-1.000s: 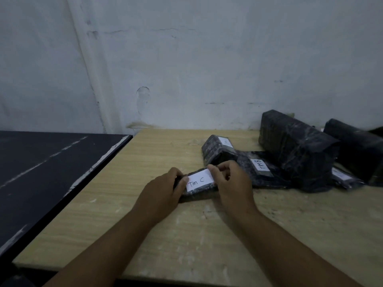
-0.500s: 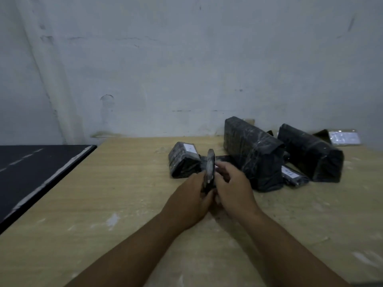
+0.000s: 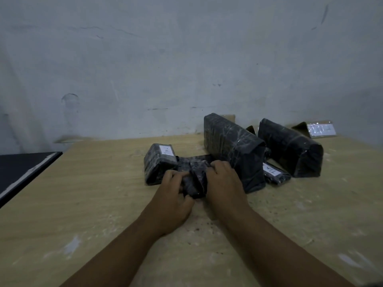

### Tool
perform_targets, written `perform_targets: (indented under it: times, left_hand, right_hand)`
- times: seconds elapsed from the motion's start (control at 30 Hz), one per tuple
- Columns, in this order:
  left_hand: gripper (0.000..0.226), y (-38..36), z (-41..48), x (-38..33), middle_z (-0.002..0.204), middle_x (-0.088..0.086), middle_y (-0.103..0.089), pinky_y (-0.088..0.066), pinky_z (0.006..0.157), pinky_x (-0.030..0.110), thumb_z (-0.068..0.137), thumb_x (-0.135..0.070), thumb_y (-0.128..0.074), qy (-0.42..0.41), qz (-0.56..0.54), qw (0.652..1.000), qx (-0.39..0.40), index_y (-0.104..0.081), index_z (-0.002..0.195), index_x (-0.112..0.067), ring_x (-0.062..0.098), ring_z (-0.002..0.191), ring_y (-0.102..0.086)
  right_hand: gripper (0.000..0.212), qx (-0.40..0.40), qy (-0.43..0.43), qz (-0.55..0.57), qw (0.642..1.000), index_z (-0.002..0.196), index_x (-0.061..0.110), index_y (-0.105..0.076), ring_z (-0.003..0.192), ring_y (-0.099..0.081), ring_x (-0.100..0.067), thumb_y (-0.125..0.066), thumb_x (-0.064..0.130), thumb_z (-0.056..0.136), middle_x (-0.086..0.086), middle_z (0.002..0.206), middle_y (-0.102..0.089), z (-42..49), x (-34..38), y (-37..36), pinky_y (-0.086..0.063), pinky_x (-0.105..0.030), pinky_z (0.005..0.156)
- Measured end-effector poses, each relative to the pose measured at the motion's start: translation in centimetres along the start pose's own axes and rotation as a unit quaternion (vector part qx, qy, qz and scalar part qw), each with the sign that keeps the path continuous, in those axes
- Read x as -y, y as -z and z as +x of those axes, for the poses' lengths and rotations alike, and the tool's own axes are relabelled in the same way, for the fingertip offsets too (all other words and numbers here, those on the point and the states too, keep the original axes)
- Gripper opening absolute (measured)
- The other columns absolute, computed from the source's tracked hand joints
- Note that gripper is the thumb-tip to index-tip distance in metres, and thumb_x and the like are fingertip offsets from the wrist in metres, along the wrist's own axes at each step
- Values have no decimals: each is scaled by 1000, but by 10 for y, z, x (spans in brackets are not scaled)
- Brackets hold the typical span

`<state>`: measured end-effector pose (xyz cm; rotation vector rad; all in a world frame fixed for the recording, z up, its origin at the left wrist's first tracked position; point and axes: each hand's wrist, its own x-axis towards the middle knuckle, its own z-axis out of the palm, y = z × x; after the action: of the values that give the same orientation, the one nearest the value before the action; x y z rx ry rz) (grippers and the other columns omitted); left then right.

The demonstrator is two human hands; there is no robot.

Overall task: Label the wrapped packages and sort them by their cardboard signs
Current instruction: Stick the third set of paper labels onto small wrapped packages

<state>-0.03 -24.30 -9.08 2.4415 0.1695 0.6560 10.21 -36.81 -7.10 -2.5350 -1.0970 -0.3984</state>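
Between my left hand (image 3: 173, 194) and my right hand (image 3: 224, 183) I hold a small black wrapped package (image 3: 195, 181), turned so its white label is hidden. Both hands grip its sides just above the wooden table (image 3: 93, 204). Behind the left hand lies a small labelled package (image 3: 158, 162). A big black package (image 3: 234, 150) stands right of my hands and a second big package (image 3: 290, 148) further right. A flat labelled package (image 3: 273, 172) lies between them. A folded cardboard sign (image 3: 317, 129) with a white label stands at the wall.
A grey wall (image 3: 186, 59) closes the table's far edge. A black table (image 3: 20, 168) adjoins on the left. Another flat black package (image 3: 199, 158) lies under and behind my hands. A second piece of cardboard (image 3: 228, 117) peeks out behind the nearer big package.
The small package lay flat with its "Tim C" label up; I lifted it on edge and turned it over. My view has swung right, showing more packages and the cardboard sign.
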Motion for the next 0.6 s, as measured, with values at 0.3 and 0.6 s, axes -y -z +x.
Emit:
perform_targets:
  times: [0.3, 0.6]
  left_hand:
    - [28, 1, 5, 9, 110, 5, -48, -40, 81, 26, 89, -24, -53, -4, 135, 982, -134, -64, 111, -12, 13, 96, -42]
    - [48, 3, 5, 11, 124, -2, -36, -39, 94, 34, 79, -33, -55, 85, 70, 974, -198, -47, 124, -19, 18, 116, -37]
  right_hand:
    - [61, 83, -15, -9, 996, 94, 7, -60, 93, -51, -27, -30, 60, 101, -11, 103, -54, 27, 7, 2, -45, -41, 82]
    - [69, 66, -13, 50, 996, 160, 17, -1, 154, 6, -24, -18, 54, 104, -9, 168, 1, 23, -2, -33, 2, -38, 125]
